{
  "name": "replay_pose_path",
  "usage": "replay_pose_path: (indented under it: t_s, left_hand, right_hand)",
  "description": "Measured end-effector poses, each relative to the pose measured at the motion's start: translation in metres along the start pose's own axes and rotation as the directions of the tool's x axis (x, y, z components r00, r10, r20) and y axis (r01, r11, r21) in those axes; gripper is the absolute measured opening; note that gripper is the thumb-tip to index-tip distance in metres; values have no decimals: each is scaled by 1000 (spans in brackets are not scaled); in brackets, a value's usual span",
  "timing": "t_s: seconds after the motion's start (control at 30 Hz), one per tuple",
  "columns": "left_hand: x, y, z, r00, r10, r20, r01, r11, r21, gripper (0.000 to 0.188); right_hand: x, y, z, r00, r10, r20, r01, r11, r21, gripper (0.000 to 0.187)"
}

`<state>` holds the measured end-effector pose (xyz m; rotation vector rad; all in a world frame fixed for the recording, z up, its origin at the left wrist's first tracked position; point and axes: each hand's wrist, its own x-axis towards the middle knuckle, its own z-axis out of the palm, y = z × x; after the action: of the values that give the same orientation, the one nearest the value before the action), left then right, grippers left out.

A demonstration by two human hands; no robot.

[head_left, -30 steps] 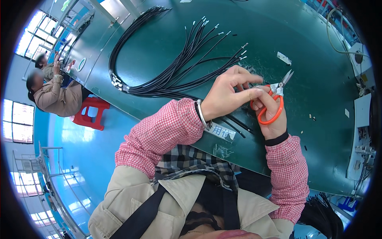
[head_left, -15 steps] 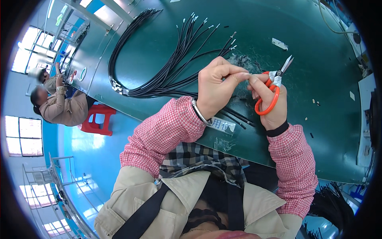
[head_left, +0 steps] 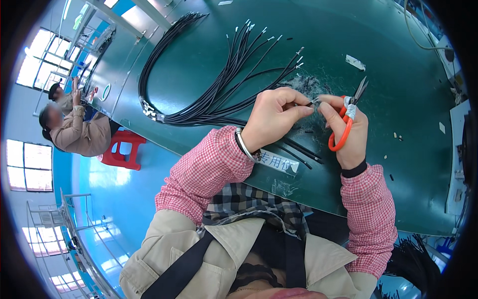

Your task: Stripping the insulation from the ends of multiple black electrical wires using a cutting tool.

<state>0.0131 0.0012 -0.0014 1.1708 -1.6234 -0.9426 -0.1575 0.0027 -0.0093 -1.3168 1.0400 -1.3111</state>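
My left hand (head_left: 279, 115) pinches the end of a black cable between thumb and fingers; pale, fine strands show at its tip. Just to its right, the thumb and forefinger of my right hand (head_left: 352, 137) come close to that tip. Hooked in the right hand are scissors with orange handles (head_left: 334, 143), their blades parted slightly and pointing up and away from me. Whether the right fingertips also grip strands is too fine to see. A large bundle of black cables (head_left: 199, 112) curves across the table at left, several ends tipped white.
Loose whitish fibres and dark scraps (head_left: 303, 85) lie behind my hands on the green table (head_left: 398, 174). A white label strip (head_left: 279, 163) is stuck near the front edge. A paper scrap (head_left: 355, 63) lies farther back. Two people sit at far left beside a red stool (head_left: 124, 149).
Both hands have shifted slightly right, and a small gap has opened between their fingertips. Pale strands now show at the cable tip. The scissors moved along with my right hand.
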Motion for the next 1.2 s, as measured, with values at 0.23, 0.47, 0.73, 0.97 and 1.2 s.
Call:
replay_pose_path:
  t_s: [0.23, 0.47, 0.73, 0.97, 1.2]
  left_hand:
    - [-2, -6, 4, 999, 49, -2, -49, 997, -55, 7]
    - [-4, -10, 7, 1000, -17, -16, 13, 972, -233, 9]
    - [-3, -8, 7, 987, -156, -41, 135, 938, -321, 11]
    - [5, -14, 5, 969, -96, -228, 13, 940, -341, 13]
    - [3, -15, 5, 975, -27, -221, -30, 967, -252, 14]
  right_hand:
    - [-1, 3, 6, 994, -57, 91, 58, 998, -15, 19]
    - [-2, 7, 8, 961, 247, 124, -276, 865, 419, 15]
    - [-3, 0, 4, 974, 225, -27, -226, 972, -64, 25]
    - [-10, -20, 10, 915, 351, 198, -381, 914, 141, 45]
    - [-16, -16, 17, 796, 474, 376, -502, 865, -27, 59]
